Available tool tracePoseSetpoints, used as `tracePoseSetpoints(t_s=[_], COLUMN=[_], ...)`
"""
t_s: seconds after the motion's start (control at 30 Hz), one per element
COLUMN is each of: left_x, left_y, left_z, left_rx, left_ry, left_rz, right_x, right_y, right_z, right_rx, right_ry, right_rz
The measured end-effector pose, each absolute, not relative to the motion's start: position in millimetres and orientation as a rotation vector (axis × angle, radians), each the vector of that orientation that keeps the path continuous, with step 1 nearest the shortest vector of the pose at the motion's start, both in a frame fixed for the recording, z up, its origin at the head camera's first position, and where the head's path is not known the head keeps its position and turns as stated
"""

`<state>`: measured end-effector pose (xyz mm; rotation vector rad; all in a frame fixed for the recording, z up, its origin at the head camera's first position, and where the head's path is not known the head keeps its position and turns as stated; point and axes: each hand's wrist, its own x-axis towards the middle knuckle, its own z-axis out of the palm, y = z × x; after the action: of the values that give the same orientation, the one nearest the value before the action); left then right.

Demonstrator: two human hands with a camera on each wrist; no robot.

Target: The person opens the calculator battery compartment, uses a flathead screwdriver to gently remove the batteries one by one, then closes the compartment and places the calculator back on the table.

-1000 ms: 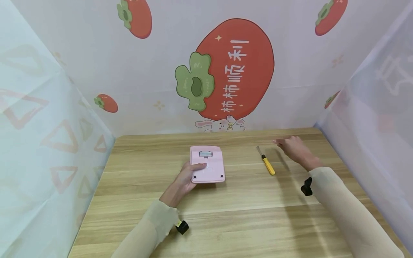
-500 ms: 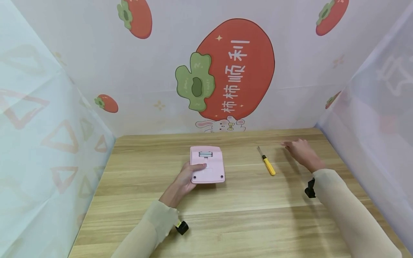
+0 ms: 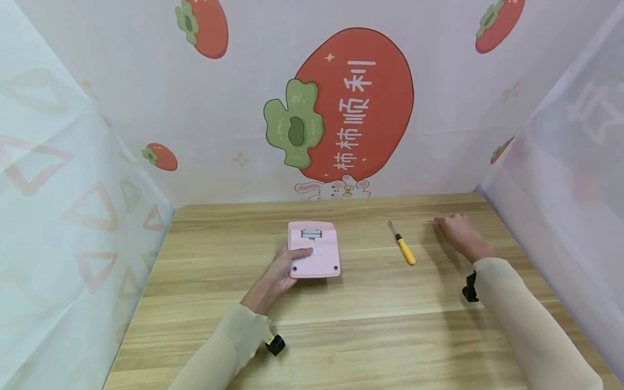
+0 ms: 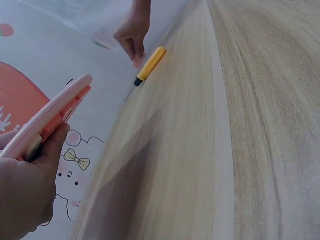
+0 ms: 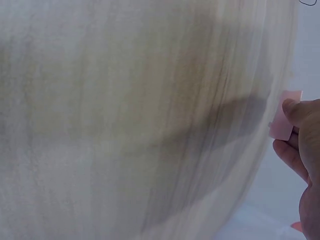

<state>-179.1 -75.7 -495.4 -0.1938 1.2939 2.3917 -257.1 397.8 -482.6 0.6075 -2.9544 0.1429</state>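
My left hand [image 3: 279, 269] grips a pink calculator [image 3: 324, 259] above the table, thumb across its back. Its back is turned up, and a silvery battery [image 3: 312, 234] shows in the uncovered compartment near the far end. In the left wrist view the calculator [image 4: 47, 117] is seen edge-on, keys facing away from the palm side. Over the right part of the table, my right hand [image 3: 462, 235] pinches a small pink battery cover [image 5: 281, 122] between thumb and fingers. A yellow-handled screwdriver [image 3: 405, 252] lies on the table between the hands, nearer the right one.
The wooden table [image 3: 341, 336] is bordered by a printed sheet [image 3: 219, 108] at the back and by white sheets at both sides. The right sheet [image 3: 560, 179] hangs close beyond my right hand.
My right hand has moved a little to the right and slightly nearer, away from the screwdriver, with the battery cover. The left hand and calculator have stayed almost still.
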Motion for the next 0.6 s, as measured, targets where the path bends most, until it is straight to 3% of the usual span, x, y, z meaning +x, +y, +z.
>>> tracePoseSetpoints(t_s=[0.6], left_x=[-177.0], left_y=[-76.4], left_z=[-497.2], left_rx=[-0.153], left_ry=[1.295], left_rz=[2.396], right_x=[-247.9], right_y=[395.6], right_z=[-486.1], right_rx=[0.573], right_ry=[-3.044], right_rz=[0.165])
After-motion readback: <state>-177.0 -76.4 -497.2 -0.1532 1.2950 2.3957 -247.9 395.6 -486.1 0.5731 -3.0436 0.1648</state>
